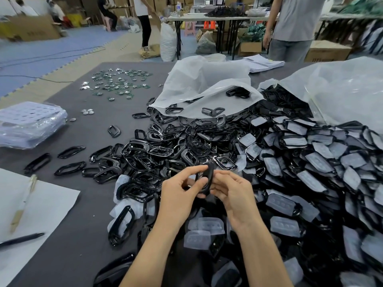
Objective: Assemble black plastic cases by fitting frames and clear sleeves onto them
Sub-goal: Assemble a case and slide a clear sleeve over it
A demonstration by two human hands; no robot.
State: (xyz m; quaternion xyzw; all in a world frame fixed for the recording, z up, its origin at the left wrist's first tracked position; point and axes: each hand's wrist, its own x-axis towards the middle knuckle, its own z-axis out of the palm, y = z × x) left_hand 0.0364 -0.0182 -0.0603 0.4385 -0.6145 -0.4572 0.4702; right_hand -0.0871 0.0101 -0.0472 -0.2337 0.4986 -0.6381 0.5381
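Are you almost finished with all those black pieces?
Not nearly. Done, it seems: the big heap of sleeved cases on the right. In hand: one black case, pinched between the left hand and the right hand. Left: a wide pile of loose frames, plus more parts in the open bag.

Both bare forearms reach forward; left hand (182,190) and right hand (233,194) meet at centre, curled fingers pinching one black case (209,175).
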